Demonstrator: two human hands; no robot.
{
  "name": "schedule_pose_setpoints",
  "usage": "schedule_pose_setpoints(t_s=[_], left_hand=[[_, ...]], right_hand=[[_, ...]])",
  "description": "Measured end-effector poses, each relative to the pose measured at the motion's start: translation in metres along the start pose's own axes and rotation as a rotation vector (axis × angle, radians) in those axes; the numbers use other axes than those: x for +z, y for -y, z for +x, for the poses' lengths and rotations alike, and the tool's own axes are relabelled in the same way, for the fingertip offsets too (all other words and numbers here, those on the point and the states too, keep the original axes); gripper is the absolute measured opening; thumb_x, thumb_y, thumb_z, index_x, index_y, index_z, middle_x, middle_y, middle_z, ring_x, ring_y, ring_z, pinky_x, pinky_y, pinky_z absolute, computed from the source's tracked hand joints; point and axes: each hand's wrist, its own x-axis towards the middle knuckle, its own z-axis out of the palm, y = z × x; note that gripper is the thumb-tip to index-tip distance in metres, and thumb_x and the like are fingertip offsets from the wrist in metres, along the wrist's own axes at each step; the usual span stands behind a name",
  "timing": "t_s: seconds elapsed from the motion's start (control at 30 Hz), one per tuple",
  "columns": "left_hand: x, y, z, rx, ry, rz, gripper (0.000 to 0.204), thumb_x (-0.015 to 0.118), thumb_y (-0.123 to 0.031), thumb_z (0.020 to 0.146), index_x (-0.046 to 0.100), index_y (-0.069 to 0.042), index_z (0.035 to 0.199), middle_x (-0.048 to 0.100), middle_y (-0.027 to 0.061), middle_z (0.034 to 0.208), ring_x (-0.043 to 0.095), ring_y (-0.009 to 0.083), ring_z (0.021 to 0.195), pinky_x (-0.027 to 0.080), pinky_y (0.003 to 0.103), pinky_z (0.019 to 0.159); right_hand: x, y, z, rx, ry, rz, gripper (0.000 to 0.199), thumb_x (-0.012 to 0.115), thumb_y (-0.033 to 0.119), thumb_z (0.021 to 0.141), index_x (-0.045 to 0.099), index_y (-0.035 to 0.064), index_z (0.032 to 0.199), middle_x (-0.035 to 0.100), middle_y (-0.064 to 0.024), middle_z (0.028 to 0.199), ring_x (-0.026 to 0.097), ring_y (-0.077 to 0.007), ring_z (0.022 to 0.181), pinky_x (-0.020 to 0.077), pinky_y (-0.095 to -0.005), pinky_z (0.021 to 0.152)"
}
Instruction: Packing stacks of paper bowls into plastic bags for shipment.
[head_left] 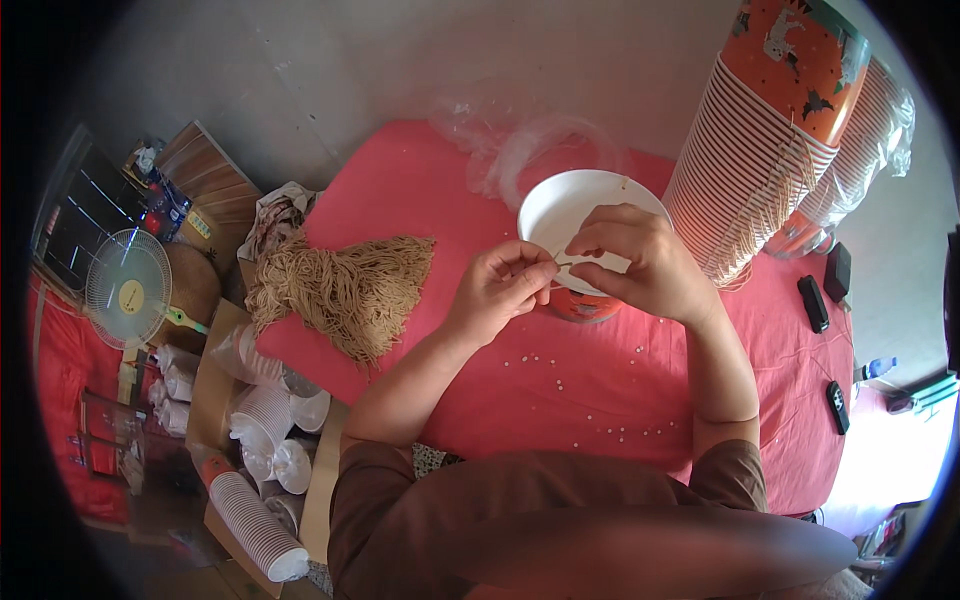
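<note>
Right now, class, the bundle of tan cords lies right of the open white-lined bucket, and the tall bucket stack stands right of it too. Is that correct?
Not quite: the head view shows the bundle of tan cords lying left of the open white-lined bucket. The tall bucket stack does stand right of it.

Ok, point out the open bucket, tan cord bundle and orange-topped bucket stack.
Open bucket (pixel 551 208), head view: white inner wall.
Tan cord bundle (pixel 350 288), head view: middle strands.
Orange-topped bucket stack (pixel 745 155), head view: stacked rims.
</note>
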Motion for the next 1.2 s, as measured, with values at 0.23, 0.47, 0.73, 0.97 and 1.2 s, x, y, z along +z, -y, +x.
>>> schedule_pose_setpoints(t_s=[0.23, 0.47, 0.73, 0.97, 1.2], left_hand=[[-0.002, 0.001, 0.001, 0.000, 0.002, 0.006, 0.011, 0.061, -0.010, 0.095, 0.062, -0.001, 0.099, 0.061, 0.0032, 0.072, 0.043, 0.0020, 0.054, 0.029, 0.018, 0.046], [0.004, 0.000, -0.001, 0.168, -0.024, 0.224, 0.011, 0.062, -0.005, 0.093, 0.061, 0.002, 0.101, 0.065, 0.0047, 0.088, 0.063, 0.0080, 0.077, 0.052, 0.020, 0.069], [-0.002, -0.002, -0.002, 0.054, 0.036, 0.127, 0.010, 0.061, -0.006, 0.094, 0.061, 0.001, 0.101, 0.064, 0.0044, 0.084, 0.054, 0.0036, 0.066, 0.045, 0.018, 0.059], [0.003, -0.001, -0.003, 0.066, 0.023, 0.084, 0.010, 0.060, -0.007, 0.095, 0.061, 0.001, 0.101, 0.065, 0.0051, 0.079, 0.044, 0.0005, 0.057, 0.034, 0.018, 0.049], [0.000, -0.001, -0.003, 0.031, 0.076, -0.020, 0.013, 0.062, -0.008, 0.094, 0.062, 0.002, 0.103, 0.067, 0.0056, 0.082, 0.051, 0.0016, 0.060, 0.039, 0.017, 0.051]], right_hand=[[0.005, -0.001, 0.002, -0.139, 0.007, -0.215, 0.018, 0.073, 0.000, 0.072, 0.067, 0.0045, 0.087, 0.065, -0.0083, 0.086, 0.063, -0.0273, 0.080, 0.0502, -0.0376, 0.070], [-0.005, 0.002, 0.002, -0.132, -0.048, -0.217, 0.013, 0.069, -0.001, 0.075, 0.061, 0.0023, 0.084, 0.063, -0.0083, 0.081, 0.061, -0.0261, 0.075, 0.0478, -0.0359, 0.066], [0.000, 0.005, 0.001, -0.129, -0.030, -0.178, 0.009, 0.069, 0.000, 0.077, 0.063, 0.0014, 0.084, 0.063, -0.0087, 0.082, 0.060, -0.0265, 0.075, 0.0478, -0.0360, 0.066], [0.010, 0.000, 0.003, -0.123, -0.011, -0.197, 0.008, 0.070, 0.004, 0.077, 0.065, 0.0035, 0.083, 0.063, -0.0081, 0.083, 0.060, -0.0278, 0.077, 0.0488, -0.0382, 0.067], [0.012, 0.000, 0.003, -0.132, -0.015, -0.227, 0.008, 0.071, 0.006, 0.076, 0.066, 0.0045, 0.083, 0.064, -0.0073, 0.081, 0.061, -0.0279, 0.077, 0.0492, -0.0386, 0.068]])
